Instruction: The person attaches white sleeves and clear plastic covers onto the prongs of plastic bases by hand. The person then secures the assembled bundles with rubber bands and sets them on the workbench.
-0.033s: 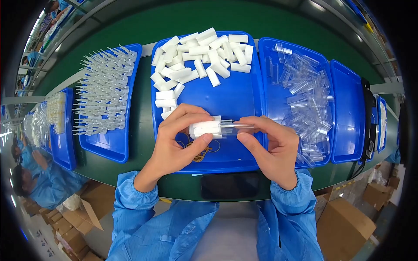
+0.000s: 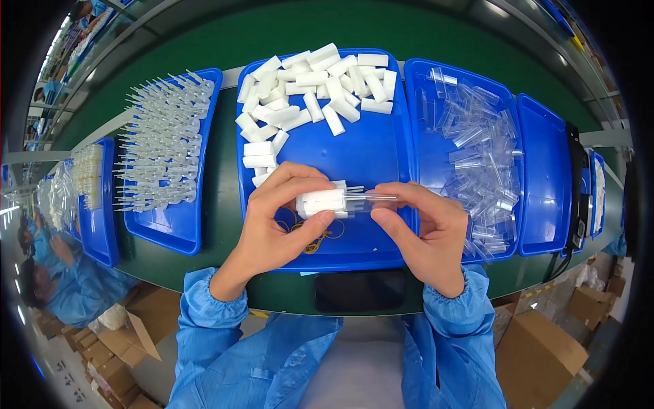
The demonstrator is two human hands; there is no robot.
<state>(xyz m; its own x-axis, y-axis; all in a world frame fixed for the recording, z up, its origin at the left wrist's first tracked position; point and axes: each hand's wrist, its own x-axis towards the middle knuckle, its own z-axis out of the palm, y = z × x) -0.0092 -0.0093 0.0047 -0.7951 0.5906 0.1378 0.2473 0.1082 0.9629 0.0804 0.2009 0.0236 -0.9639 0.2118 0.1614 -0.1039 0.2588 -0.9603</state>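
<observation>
Over the front of the middle blue tray (image 2: 368, 160), my left hand (image 2: 269, 221) grips a bundle of white foam blocks (image 2: 320, 201) between thumb and fingers. Clear plastic strips project from the bundle's right end. My right hand (image 2: 436, 235) pinches the far end of a clear plastic strip (image 2: 375, 197) between thumb and forefinger. How the strips sit among the blocks is partly hidden by my left fingers. Below the bundle lie tan rubber bands (image 2: 312, 244). More white foam blocks (image 2: 320, 78) are heaped along the tray's back and left side.
Clear plastic pieces (image 2: 477, 157) fill a blue tray to the right, beside another blue tray (image 2: 545, 177). A left-hand tray holds rows of translucent pointed parts (image 2: 167, 143). A dark phone-like slab (image 2: 359, 292) lies at the table's near edge. Another person (image 2: 85, 279) sits at far left.
</observation>
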